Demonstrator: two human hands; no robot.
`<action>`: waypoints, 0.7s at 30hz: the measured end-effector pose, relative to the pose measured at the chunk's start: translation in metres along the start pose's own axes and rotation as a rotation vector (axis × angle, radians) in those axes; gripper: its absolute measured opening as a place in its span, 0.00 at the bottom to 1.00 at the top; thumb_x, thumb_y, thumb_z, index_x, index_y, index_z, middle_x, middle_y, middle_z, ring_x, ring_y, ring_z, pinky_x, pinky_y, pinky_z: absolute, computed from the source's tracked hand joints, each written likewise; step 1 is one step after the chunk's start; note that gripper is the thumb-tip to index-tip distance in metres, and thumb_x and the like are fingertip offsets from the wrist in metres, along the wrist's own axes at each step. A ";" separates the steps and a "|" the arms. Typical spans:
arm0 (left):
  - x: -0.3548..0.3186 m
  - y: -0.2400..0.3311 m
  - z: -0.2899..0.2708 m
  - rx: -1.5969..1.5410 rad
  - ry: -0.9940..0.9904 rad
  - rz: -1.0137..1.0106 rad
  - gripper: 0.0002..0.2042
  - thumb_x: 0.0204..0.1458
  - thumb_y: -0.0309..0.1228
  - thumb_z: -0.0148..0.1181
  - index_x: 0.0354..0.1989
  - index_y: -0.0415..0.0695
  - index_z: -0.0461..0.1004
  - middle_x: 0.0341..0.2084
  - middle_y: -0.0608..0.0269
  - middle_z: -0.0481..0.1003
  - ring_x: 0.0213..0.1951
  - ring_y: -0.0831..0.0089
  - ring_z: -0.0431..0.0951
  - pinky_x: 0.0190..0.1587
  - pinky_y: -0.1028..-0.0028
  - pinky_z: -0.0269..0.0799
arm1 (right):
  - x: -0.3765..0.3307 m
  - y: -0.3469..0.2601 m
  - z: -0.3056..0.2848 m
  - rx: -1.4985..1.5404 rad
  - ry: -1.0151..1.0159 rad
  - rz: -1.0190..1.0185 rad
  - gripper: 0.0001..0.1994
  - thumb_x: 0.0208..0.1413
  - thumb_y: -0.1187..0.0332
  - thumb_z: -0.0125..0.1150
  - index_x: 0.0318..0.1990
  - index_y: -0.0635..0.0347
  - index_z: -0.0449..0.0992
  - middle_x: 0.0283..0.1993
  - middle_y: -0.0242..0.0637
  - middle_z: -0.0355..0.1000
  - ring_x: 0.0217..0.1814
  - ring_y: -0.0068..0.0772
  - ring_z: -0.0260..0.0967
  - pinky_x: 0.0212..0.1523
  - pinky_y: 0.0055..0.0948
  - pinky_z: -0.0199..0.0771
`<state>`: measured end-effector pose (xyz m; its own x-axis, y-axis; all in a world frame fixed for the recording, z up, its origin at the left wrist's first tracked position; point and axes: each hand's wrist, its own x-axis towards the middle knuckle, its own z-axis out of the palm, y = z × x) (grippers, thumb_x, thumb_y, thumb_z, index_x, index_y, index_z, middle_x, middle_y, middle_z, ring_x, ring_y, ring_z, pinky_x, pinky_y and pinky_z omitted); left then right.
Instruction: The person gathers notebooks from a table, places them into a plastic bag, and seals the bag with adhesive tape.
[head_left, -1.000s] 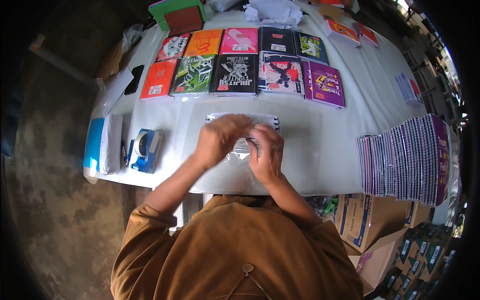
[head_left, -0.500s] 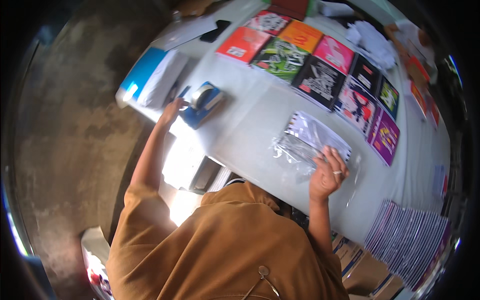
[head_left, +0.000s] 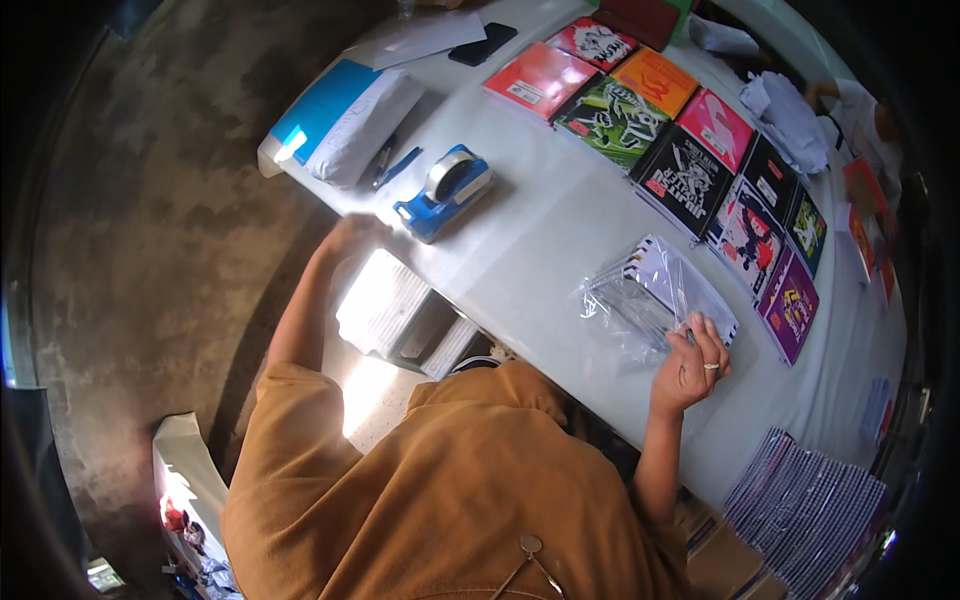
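Note:
A blue tape dispenser (head_left: 432, 215) with a roll of tape stands near the table's left edge. Just off that edge is my left hand (head_left: 357, 238), smeared by motion, so its fingers do not show clearly. On the table before me lies a spiral notebook (head_left: 685, 285), pale side up, with a clear plastic bag (head_left: 625, 300) around or over it; how far it is inside I cannot tell. My right hand (head_left: 692, 365) pinches the bag at the notebook's near right corner. Beyond the dispenser lies a blue pen-like tool (head_left: 402, 166).
Colourful notebooks (head_left: 682, 178) lie in rows on the far right. A tall stack of notebooks (head_left: 805, 510) stands at the near right. At the far left are a white package (head_left: 365, 128), a blue folder (head_left: 325, 105) and a black phone (head_left: 484, 44). Another person (head_left: 862, 130) is at right.
My left hand has drawn back from beside the tape dispenser toward me, past the table edge. My right hand still holds the bag. The whole view has shifted.

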<state>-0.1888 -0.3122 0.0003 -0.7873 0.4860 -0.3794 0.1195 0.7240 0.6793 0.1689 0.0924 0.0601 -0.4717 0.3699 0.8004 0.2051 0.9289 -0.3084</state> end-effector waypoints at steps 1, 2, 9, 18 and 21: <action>0.014 0.021 0.004 0.162 0.475 -0.055 0.12 0.49 0.37 0.59 0.28 0.39 0.78 0.18 0.62 0.76 0.25 0.73 0.76 0.27 0.72 0.70 | 0.001 0.001 0.000 -0.029 0.003 0.008 0.09 0.39 0.78 0.67 0.22 0.48 0.77 0.42 0.28 0.76 0.47 0.30 0.70 0.50 0.27 0.59; 0.026 0.066 0.014 0.118 0.751 0.040 0.12 0.49 0.37 0.60 0.28 0.38 0.78 0.16 0.63 0.75 0.19 0.75 0.73 0.22 0.72 0.68 | 0.001 0.003 -0.001 -0.012 -0.004 0.020 0.09 0.39 0.79 0.66 0.21 0.50 0.77 0.41 0.29 0.76 0.47 0.31 0.70 0.50 0.28 0.59; -0.109 0.348 0.196 -0.930 -0.288 0.184 0.17 0.54 0.40 0.57 0.19 0.41 0.72 0.13 0.63 0.72 0.10 0.83 0.64 0.11 0.83 0.57 | 0.003 0.002 0.003 0.063 0.024 0.027 0.08 0.37 0.78 0.67 0.18 0.50 0.75 0.40 0.25 0.76 0.47 0.28 0.69 0.47 0.26 0.61; -0.090 0.297 0.260 -0.750 -0.296 0.030 0.21 0.48 0.44 0.64 0.11 0.44 0.67 0.09 0.67 0.68 0.09 0.86 0.60 0.11 0.84 0.52 | 0.014 -0.012 -0.024 -0.173 -0.322 0.123 0.22 0.43 0.75 0.57 0.49 0.44 0.75 0.53 0.26 0.66 0.47 0.33 0.62 0.44 0.33 0.58; -0.062 0.247 0.290 -0.623 -0.153 -0.028 0.20 0.48 0.43 0.64 0.14 0.42 0.69 0.11 0.67 0.69 0.11 0.84 0.62 0.12 0.83 0.54 | 0.048 -0.028 -0.034 -0.114 -0.518 0.091 0.24 0.41 0.72 0.63 0.52 0.48 0.72 0.56 0.30 0.64 0.56 0.36 0.57 0.49 0.36 0.56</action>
<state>0.0648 -0.0218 0.0095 -0.6841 0.5689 -0.4566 -0.3102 0.3396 0.8879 0.1698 0.0840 0.1250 -0.8029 0.4367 0.4059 0.3433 0.8952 -0.2840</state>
